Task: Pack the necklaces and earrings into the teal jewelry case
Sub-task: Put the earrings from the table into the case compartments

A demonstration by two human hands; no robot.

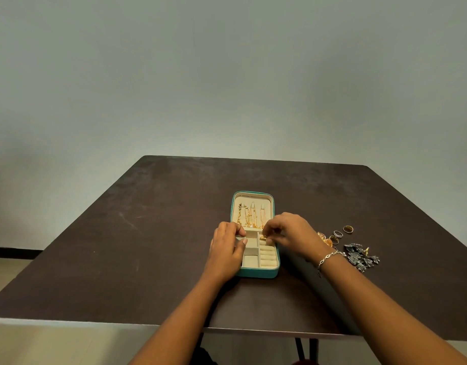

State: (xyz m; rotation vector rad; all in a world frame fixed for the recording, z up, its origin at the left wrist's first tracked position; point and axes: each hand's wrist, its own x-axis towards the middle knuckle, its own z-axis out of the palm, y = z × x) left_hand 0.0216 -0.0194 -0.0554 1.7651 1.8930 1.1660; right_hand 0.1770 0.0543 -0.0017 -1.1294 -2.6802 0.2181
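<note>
R fingers [274, 232] on trinket [263, 237] (open case [258, 274])

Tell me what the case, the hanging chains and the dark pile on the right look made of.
Case: teal shell with a smooth, leather-like look; beige, matte, velvety lining. Chains: gold-coloured metal with glinting links; plated or solid, cannot tell. Dark pile: dull grey metal, perhaps oxidised silver; too small to be sure.
</note>
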